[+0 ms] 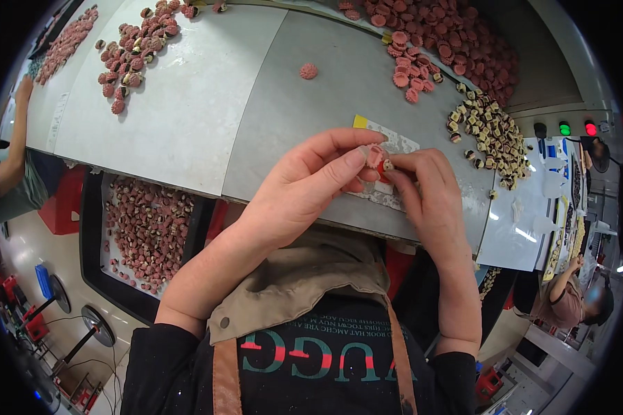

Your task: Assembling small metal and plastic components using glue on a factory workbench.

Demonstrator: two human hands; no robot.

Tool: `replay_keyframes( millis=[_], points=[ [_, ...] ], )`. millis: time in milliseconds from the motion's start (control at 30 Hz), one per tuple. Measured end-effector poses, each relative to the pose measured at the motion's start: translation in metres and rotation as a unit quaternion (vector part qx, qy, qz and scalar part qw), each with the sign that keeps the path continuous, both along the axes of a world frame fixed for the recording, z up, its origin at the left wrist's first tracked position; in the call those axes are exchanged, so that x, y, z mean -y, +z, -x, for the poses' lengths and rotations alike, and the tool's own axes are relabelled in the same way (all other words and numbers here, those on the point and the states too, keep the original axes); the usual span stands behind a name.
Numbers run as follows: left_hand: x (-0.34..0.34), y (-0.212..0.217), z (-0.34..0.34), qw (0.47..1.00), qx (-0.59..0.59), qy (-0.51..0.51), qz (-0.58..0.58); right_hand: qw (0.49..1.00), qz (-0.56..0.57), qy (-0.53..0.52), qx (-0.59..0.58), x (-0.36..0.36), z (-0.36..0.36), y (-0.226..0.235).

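Over the metal table, my two hands meet in front of my chest. My left hand (308, 176) pinches a pink scalloped cap (375, 155) between thumb and fingers. My right hand (432, 187) is closed at the cap's right side on a small cream-and-dark piece (387, 166), partly hidden by the fingertips. Something red shows between the hands, too covered to name. Beneath them lies a pale card with a yellow corner (360, 122). A lone pink scalloped piece (308, 70) sits farther back on the table.
Pink caps (411, 66) are heaped at the back right, beside a pile of cream-and-dark pieces (488, 135). Joined pieces (142, 48) lie back left. A black-rimmed tray (93, 266) of similar pieces stands below the table's left edge. Other people (14, 159) are at both sides.
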State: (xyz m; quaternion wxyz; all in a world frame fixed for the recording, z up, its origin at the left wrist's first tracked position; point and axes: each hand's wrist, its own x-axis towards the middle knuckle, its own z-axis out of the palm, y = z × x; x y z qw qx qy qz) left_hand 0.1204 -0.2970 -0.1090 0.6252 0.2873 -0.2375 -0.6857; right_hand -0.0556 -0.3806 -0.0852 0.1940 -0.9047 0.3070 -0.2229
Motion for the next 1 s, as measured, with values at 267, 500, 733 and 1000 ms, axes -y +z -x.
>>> replay_keyframes(
  millis=[267,500,733,1000],
  points=[
    [-0.003,0.009,0.014,0.990,0.142,0.024,0.002,0.862,-0.404,-0.045,0.302,-0.022,0.006,-0.004],
    [-0.001,0.005,0.019,0.988,0.149,0.026,0.026,0.968,-0.102,-0.018,0.230,-0.027,-0.003,-0.014],
    [-0.001,0.001,0.023,0.966,0.244,0.044,0.071,0.973,-0.097,0.005,0.210,-0.029,0.006,-0.015],
    [-0.008,0.000,0.033,0.923,0.355,0.069,0.128,0.985,-0.007,-0.006,0.171,-0.028,0.009,-0.017]
  ],
)
